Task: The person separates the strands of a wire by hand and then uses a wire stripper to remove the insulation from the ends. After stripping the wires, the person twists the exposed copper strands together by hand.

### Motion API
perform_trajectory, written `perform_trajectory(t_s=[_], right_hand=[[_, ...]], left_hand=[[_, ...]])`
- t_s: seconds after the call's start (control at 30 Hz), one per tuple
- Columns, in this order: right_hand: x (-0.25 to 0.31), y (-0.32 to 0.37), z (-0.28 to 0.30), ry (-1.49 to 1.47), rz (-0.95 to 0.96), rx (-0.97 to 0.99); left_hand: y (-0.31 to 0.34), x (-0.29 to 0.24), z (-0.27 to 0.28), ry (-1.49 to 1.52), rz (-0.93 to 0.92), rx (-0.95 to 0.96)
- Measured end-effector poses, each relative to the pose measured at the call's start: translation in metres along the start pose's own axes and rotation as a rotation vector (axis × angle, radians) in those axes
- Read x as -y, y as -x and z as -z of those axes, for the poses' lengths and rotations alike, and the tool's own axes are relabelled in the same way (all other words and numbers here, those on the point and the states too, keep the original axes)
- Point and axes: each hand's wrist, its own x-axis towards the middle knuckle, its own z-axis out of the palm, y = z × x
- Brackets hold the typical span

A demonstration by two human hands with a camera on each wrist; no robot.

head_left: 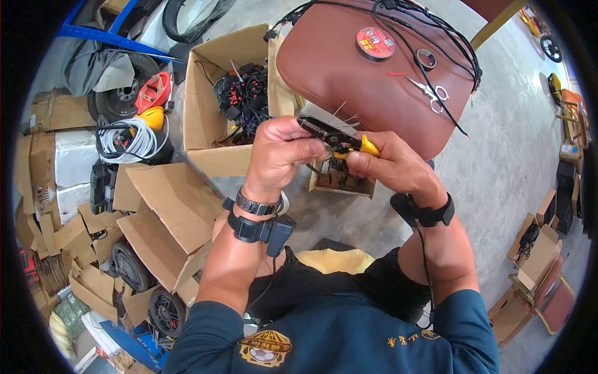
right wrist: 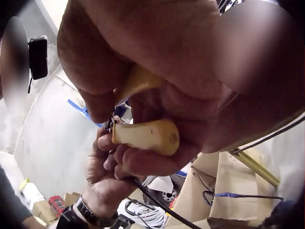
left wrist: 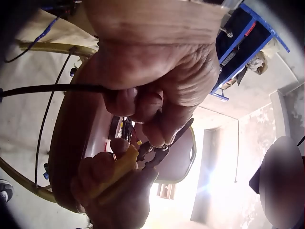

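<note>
Yellow-handled wire strippers (head_left: 327,132) are gripped by my right hand (head_left: 395,162), its fingers wrapped round the handles (right wrist: 147,136). The dark jaws of the tool point left, over the fingertips of my left hand (head_left: 283,149). Between its curled fingers and thumb, the left hand holds a black cable (left wrist: 52,88). That cable (right wrist: 164,206) trails away from the left fingers in the right wrist view too. The cable's end is hidden by the fingers and the tool. Thin bare wire strands (head_left: 349,117) show just beyond the jaws in the head view.
A brown padded seat (head_left: 336,68) ahead bears a red tape roll (head_left: 375,43), a black tape roll (head_left: 427,58), scissors (head_left: 431,95) and black cables. A carton (head_left: 198,118) of wiring stands left of it. A small box (head_left: 341,187) sits below the hands.
</note>
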Motion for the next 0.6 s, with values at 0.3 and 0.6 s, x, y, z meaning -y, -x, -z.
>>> perform_trajectory(t_s=[0.3,0.6], right_hand=[[-0.011,0.001,0.006,0.075,0.066,-0.024],[-0.010,0.003,0.011,0.179,0.011,0.024]], left_hand=[[-0.003,0.003,-0.005,-0.065,0.041,-0.023],[-0.003,0.012,0.005,-0.004,0.024,0.060]])
